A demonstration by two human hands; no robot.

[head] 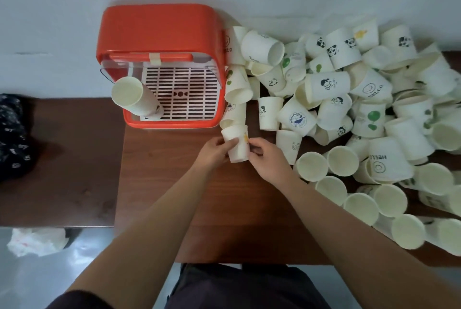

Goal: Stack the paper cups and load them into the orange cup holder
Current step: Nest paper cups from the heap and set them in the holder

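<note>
Orange cup holder (159, 34) at 11 o'clock from the hands, a cup stack (134, 99) leaning inside on its white grate | centre, over the wooden table (162, 196): left hand (214, 153) curled around one white paper cup (238, 145), right hand (268, 159) gripping its other side | loose paper cup pile (374, 114) at 2 o'clock.

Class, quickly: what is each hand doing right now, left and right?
Left hand: grip closed on the paper cup.
Right hand: grip closed on the same paper cup.
</note>
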